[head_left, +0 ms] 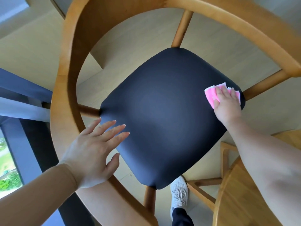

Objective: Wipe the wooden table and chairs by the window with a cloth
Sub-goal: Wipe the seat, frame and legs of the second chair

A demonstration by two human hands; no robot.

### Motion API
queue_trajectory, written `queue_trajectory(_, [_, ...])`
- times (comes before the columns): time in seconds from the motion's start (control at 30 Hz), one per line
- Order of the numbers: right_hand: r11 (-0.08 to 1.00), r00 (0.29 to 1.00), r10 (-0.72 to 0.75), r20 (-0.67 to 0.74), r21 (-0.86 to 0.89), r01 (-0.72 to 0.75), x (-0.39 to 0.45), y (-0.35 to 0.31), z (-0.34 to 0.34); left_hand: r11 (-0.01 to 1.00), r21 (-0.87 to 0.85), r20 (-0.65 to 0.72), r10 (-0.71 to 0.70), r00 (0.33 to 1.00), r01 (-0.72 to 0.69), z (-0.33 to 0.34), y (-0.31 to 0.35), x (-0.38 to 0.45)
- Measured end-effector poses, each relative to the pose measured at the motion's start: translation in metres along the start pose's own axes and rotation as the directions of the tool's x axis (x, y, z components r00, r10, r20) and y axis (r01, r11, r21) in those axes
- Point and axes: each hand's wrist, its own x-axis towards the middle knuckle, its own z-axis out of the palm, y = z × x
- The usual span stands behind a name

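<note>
I look straight down on a wooden chair with a curved backrest rail (68,75) and a dark padded seat (166,115). My right hand (226,105) presses a pink cloth (210,94) flat on the seat's right corner, close to a wooden spindle. My left hand (96,150) hovers with fingers spread over the seat's left edge and the rail, holding nothing. The wooden table (241,199) shows its rounded edge at the lower right, partly behind my right forearm.
A window (8,162) with dark frame and greenery outside is at the lower left. Pale floor (130,36) lies under the chair. My white shoe (179,194) stands beside the chair's front leg. A wooden table support (203,183) runs close to it.
</note>
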Motion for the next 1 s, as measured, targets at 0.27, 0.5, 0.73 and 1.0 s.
queue_trajectory(0.27, [0.986, 0.999, 0.016, -0.040, 0.168, -0.009, -0.044, -0.031, 0.004, 1.000, 0.022, 0.024, 0.015, 1.000, -0.015, -0.002, 0.000, -0.001])
queue_trajectory(0.5, [0.964, 0.998, -0.010, -0.066, 0.266, 0.027, -0.074, -0.056, 0.008, 1.000, -0.011, 0.018, 0.012, 1.000, -0.012, -0.002, -0.001, -0.003])
queue_trajectory(0.73, [0.897, 0.960, -0.251, -0.126, 0.343, 0.280, -0.142, -0.123, 0.019, 1.000, -0.003, 0.041, 0.017, 0.999, -0.017, -0.001, -0.002, -0.003])
queue_trajectory(1.0, [0.590, 0.618, -0.781, -0.088, 0.220, 0.777, -0.246, -0.165, 0.065, 1.000, -0.004, 0.047, 0.011, 0.999, -0.011, -0.001, -0.002, -0.003])
